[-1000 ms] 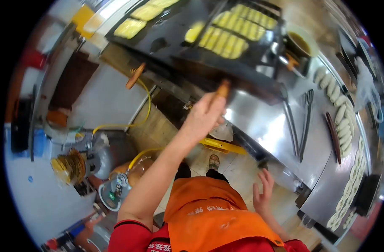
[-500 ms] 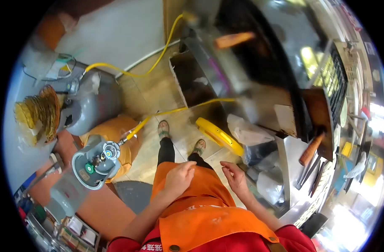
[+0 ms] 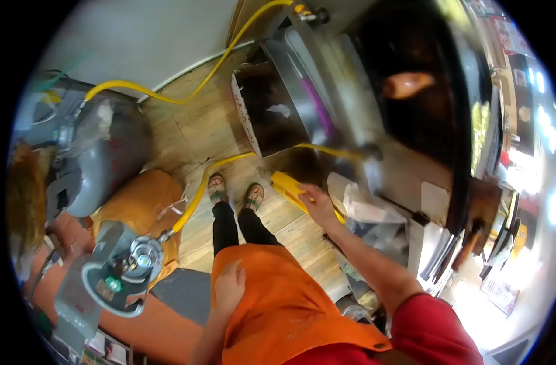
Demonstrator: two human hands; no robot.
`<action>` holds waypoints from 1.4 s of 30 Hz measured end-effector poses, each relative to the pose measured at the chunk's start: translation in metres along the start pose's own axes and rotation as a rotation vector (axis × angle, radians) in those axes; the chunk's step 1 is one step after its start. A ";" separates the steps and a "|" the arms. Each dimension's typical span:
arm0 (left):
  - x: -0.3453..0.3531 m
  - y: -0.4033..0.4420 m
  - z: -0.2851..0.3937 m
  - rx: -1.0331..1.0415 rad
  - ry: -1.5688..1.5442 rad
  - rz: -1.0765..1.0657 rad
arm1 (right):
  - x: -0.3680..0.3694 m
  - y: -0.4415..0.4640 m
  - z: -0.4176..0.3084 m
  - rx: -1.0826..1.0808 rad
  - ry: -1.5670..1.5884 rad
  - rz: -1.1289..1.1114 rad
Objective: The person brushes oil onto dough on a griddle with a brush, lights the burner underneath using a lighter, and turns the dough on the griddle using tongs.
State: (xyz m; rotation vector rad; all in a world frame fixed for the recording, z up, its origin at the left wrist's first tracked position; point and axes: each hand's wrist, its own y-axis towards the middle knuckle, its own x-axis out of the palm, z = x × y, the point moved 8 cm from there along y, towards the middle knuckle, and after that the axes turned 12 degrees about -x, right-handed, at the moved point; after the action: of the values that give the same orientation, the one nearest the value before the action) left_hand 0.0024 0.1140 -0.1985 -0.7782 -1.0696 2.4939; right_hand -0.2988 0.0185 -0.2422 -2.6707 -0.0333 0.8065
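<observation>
Where the yellow bar (image 3: 286, 186) lies, the right hand (image 3: 320, 207) curls half-open.

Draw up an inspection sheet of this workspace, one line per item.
Surface: black metal cooking unit with brown wooden handle, blurred.
Job's things: pale yellow food at its far side, too blurred to judge.
Clutter: crumpled white plastic bag below.
Hands: left hand before orange cloth apron, nothing held visible; right hand over long yellow bar, contact unclear.
Cables: nothing seen; two yellow hoses, one near the feet.
Surroundings: large grey cylinder.
</observation>
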 end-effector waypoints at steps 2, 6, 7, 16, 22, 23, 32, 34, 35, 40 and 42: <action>0.015 0.010 -0.028 -0.064 -0.042 0.043 | 0.008 0.061 0.071 0.071 0.100 0.081; 0.037 0.014 -0.065 -0.068 0.042 0.121 | -0.007 0.159 0.175 0.377 0.102 0.360; 0.042 0.015 -0.073 -0.026 0.082 0.167 | -0.018 0.182 0.190 0.347 -0.053 0.407; 0.054 0.026 -0.083 -0.137 0.010 0.143 | -0.079 0.245 0.392 0.629 -0.498 0.452; 0.053 0.034 -0.067 -0.111 0.060 0.150 | -0.049 0.233 0.347 0.397 -0.544 0.413; 0.053 0.031 -0.068 -0.100 0.075 0.159 | -0.042 0.238 0.351 0.366 -0.398 0.368; 0.077 0.037 -0.092 -0.239 -0.173 0.037 | 0.082 0.178 0.109 0.357 0.587 0.197; 0.045 0.074 -0.004 -0.017 -0.052 0.101 | 0.096 0.137 0.063 0.323 0.787 0.340; 0.037 0.091 0.019 -0.028 -0.199 0.078 | 0.104 0.112 0.049 0.335 0.846 0.379; 0.033 0.137 0.091 0.082 -0.334 -0.010 | 0.119 0.004 -0.018 0.231 0.523 0.195; 0.045 0.138 0.095 0.041 -0.343 -0.073 | 0.122 -0.036 -0.032 -0.001 0.231 0.175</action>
State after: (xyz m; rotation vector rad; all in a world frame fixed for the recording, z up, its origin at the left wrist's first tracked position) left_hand -0.0995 -0.0107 -0.2621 -0.2970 -1.1263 2.6357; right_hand -0.1763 0.0566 -0.2704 -2.7780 0.2602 0.5412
